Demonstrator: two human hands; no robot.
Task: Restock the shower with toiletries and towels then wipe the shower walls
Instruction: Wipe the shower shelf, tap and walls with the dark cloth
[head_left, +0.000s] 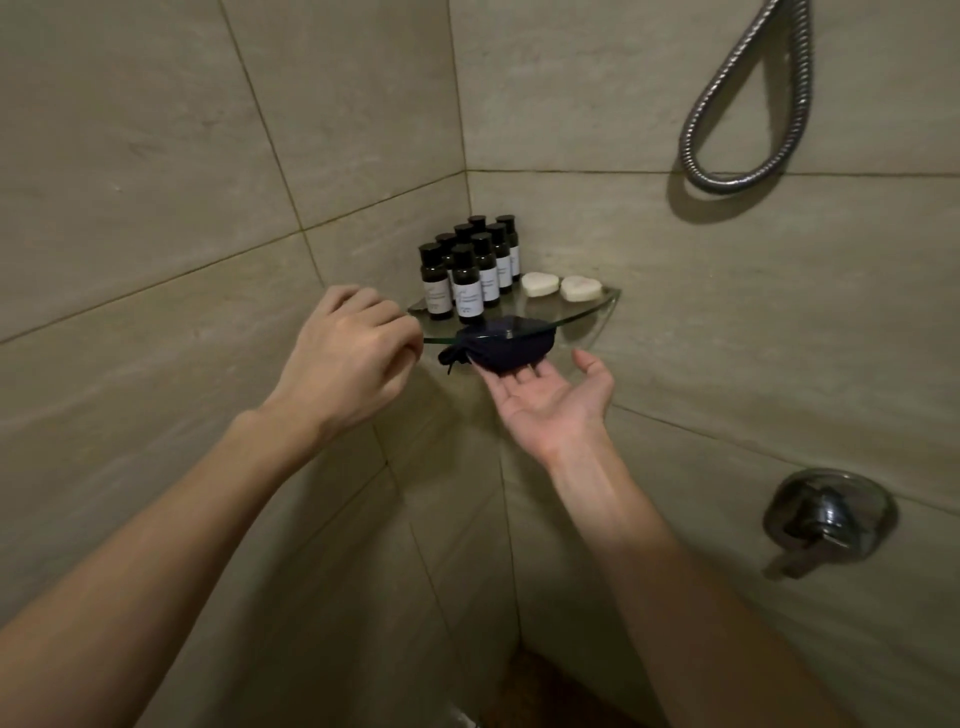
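The right hand (550, 400) is turned palm up with its fingers straight, not clenched; a small dark pouch (506, 351) lies on the fingertips, just at the front edge of the glass shelf (587, 309); whether the pouch rests partly on the glass or hangs wholly below the rim cannot be told, since the glass is clear and the edge crosses it.

The left hand (348, 353) hovers to the left of the pouch with its fingers curled inward beside the shelf's left end; its palm side is hidden, so I cannot tell if it pinches anything.

Beyond both hands, at the back of the shelf, stand the dark bottles (467, 270), packed close; right of them, just above the right hand's thumb, lie two heart-shaped soaps (540, 285).

Risks, as I judge them:
- the pouch is only carried on flat fingers, nothing wrapped round it; a tilt of the palm would likely let it roll off toward the floor below the wrists;
- if it is pushed up onto the shelf, it may be left overhanging the rim and tip off when the hand withdraws;
- the nearest bottle stands just beyond the left knuckles; a careless nudge could topple the whole cluster;
- shoving the pouch backward could drive it into the bottles or slide the soaps toward the wall.
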